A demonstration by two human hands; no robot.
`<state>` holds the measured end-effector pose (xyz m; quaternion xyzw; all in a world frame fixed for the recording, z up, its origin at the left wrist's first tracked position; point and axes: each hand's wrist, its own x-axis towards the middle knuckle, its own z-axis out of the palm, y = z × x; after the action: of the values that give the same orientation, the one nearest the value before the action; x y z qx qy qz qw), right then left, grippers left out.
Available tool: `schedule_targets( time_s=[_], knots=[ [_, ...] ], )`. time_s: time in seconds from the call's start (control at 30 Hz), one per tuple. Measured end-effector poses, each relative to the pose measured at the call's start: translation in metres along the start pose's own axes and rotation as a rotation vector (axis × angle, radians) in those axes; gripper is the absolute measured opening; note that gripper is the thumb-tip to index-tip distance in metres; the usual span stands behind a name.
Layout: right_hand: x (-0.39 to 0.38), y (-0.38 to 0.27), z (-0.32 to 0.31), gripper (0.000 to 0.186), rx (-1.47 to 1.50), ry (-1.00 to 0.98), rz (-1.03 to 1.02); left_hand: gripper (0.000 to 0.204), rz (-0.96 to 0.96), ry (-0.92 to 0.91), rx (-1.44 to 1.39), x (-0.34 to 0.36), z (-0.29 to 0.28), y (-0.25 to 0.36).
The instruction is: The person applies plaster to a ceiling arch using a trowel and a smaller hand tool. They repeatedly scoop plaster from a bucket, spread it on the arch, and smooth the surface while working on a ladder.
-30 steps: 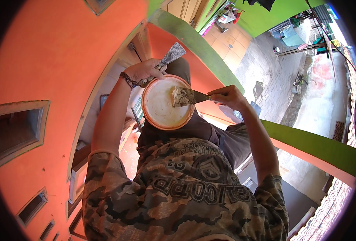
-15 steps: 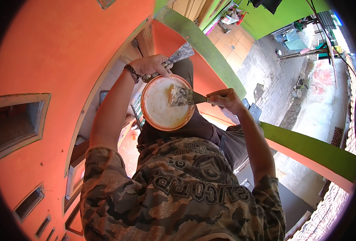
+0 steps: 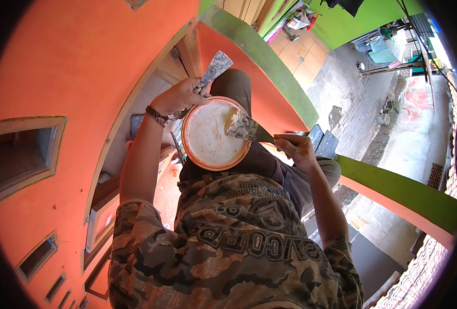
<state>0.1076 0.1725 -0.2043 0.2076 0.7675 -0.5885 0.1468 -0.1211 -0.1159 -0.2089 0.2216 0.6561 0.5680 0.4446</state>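
Observation:
A round tub with an orange rim (image 3: 188, 149) rests over my lap, with white putty (image 3: 208, 135) inside. My right hand (image 3: 296, 149) grips the handle of a putty knife (image 3: 259, 135) from the right side. The blade of that knife lies over the tub's right part and carries a lump of putty (image 3: 234, 122) at its end. At the tub's upper left edge, my left hand (image 3: 178, 97) is closed around a second putty knife (image 3: 215, 68), its smeared blade pointing up and right. Whether the left fingers also hold the tub's rim cannot be made out.
An orange wall (image 3: 94, 77) with small framed openings rises on the left. A low wall with a green top (image 3: 269, 62) curves beyond my knee, and another green-topped ledge (image 3: 393, 190) runs at right. Further off lies a paved yard (image 3: 349, 98).
My right hand has drawn its putty knife to the right, toward the tub's rim. My left hand has shifted slightly left, and its blade has swung to point more upward.

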Motion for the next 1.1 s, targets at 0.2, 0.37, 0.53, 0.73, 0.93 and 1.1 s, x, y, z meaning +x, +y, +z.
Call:
schedule_targets(
  time_s=[0.2,0.37,0.53,0.73,0.93,1.1],
  knots=[
    [0.001,-0.004,0.022,0.03,0.005,0.006,-0.126,0.017,0.037,0.004,-0.045,0.003,0.007,-0.003],
    [0.002,-0.005,0.028,0.031,0.111,-0.023,-0.022,0.018,0.009,0.045,-0.027,-0.001,0.006,0.006],
    [-0.008,-0.013,0.031,0.033,0.413,-0.046,-0.034,0.016,0.032,0.13,0.065,-0.006,0.0,-0.001],
    [-0.032,-0.011,0.018,0.036,0.337,0.024,0.089,0.016,0.146,0.476,0.103,-0.024,0.013,-0.007],
    [-0.039,0.0,0.049,0.029,0.334,0.078,0.045,0.018,0.222,0.605,-0.043,-0.044,0.043,-0.026],
    [-0.03,0.007,0.055,0.026,0.282,0.088,0.024,0.026,0.278,0.637,-0.106,-0.051,0.059,-0.03]
  ],
)
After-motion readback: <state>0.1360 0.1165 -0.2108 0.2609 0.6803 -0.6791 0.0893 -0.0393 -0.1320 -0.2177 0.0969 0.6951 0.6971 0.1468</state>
